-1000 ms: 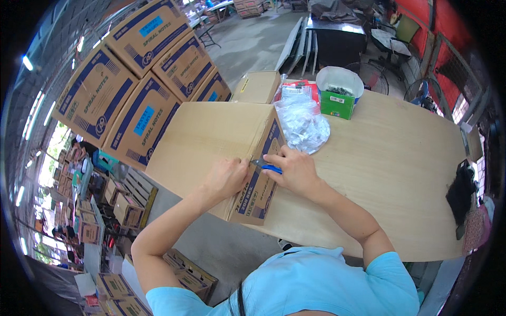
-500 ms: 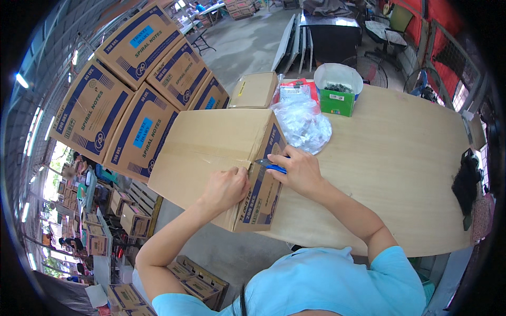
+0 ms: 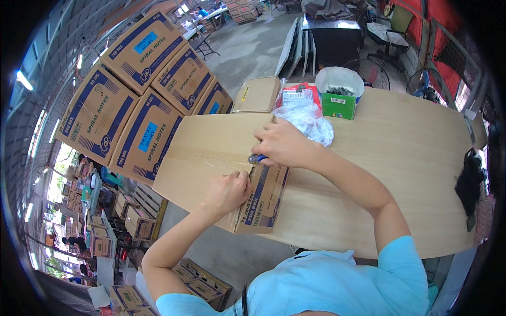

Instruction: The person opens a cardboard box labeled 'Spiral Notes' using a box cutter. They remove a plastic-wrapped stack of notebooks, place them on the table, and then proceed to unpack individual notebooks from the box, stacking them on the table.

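A large brown carton (image 3: 203, 150) with blue printed bands lies across the table's left end, clear tape running along the seam of its top. My left hand (image 3: 227, 194) is closed against the carton's top, by the near end of that seam; what its fingers pinch is hidden. In my right hand (image 3: 284, 145), held over the edge between the top and the printed side, is a small blue-handled cutter (image 3: 256, 158). Its dark metal end points left, at the taped seam close to my left fingers. Most of its handle is covered by my palm.
Stacked printed cartons (image 3: 142, 126) rise at the left. Behind the carton are a smaller box (image 3: 257, 95), crumpled clear plastic (image 3: 308, 124), red packets (image 3: 311, 95), a green box (image 3: 339, 106) and a white tub (image 3: 340, 79). The pale wooden table (image 3: 400, 174) stretches right.
My right hand has moved up and left over the carton's edge with the cutter, its back now turned more upward. My left hand stays at the seam.
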The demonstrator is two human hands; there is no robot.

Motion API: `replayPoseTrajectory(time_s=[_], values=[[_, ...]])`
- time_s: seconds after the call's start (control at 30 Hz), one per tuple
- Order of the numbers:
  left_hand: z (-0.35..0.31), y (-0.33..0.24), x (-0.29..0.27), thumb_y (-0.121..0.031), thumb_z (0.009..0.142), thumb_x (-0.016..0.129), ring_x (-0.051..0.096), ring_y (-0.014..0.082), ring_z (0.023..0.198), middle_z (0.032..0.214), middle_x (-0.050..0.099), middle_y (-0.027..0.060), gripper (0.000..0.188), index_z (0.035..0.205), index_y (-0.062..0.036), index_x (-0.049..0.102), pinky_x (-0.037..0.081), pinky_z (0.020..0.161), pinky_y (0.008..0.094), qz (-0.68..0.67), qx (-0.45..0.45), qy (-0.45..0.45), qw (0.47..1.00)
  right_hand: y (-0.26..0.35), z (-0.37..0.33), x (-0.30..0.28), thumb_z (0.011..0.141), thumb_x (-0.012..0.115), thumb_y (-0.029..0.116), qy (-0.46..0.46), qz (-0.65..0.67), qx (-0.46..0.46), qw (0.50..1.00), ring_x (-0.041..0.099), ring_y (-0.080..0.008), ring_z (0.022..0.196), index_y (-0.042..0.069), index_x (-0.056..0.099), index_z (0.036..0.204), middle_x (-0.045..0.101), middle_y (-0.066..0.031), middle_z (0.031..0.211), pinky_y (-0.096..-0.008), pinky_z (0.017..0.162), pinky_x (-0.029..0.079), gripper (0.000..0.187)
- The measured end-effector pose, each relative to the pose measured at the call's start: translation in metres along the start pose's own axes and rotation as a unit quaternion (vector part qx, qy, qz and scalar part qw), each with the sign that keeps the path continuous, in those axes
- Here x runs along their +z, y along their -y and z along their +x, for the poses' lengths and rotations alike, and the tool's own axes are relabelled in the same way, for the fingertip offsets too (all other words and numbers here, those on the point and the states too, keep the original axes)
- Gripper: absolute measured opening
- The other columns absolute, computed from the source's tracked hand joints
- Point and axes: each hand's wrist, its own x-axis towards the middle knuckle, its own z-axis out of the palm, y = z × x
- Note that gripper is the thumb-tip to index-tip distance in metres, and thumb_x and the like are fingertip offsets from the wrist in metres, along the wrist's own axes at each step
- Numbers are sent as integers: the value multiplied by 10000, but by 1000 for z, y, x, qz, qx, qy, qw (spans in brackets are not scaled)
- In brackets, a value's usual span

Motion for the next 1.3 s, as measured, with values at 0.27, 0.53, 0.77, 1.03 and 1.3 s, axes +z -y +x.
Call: replayPoseTrajectory(time_s=[0.27, 0.53, 0.77, 1.03, 1.3], values=[[2, 1, 0, -165, 767, 584, 616, 283, 643, 691, 594, 109, 131, 723, -48, 543, 506, 589, 378, -32, -23, 32, 999, -14, 46, 9, 664, 701, 233, 100, -1, -132, 986, 618, -230, 774, 139, 694, 803, 613, -48, 799, -380, 636, 472, 168], [47, 30, -9, -210, 708, 626, 539, 275, 815, 758, 558, 99, 170, 707, -68, 532, 439, 692, 387, -154, 178, 40, 971, -39, 70, 95, 832, 661, 274, -275, 724, 320, 545, 566, -80, 620, 45, 681, 981, 616, -27, 732, -233, 486, 453, 273], [42, 62, -40, -396, 858, 555, 528, 255, 693, 703, 554, 112, 356, 743, -60, 581, 444, 629, 364, -281, 92, 112, 949, -25, 73, 110, 834, 663, 207, -279, 505, 255, 777, 538, -58, 646, 62, 659, 1088, 651, -28, 847, -213, 583, 427, 293], [30, 88, 7, -392, 942, 412, 600, 315, 713, 768, 628, 187, 451, 821, -30, 653, 473, 694, 404, -239, -34, 67, 968, -14, 74, 118, 848, 654, 171, -279, 508, 262, 771, 461, -26, 501, 78, 661, 1098, 571, 31, 663, -184, 447, 367, 267], [-2, 102, -14, -400, 932, 408, 604, 361, 682, 692, 626, 194, 483, 750, -42, 675, 463, 662, 450, -166, -125, -20, 978, -16, 75, 114, 800, 689, 196, -258, 503, 274, 778, 607, -106, 766, 65, 682, 1050, 693, -77, 903, -245, 714, 477, 283]])
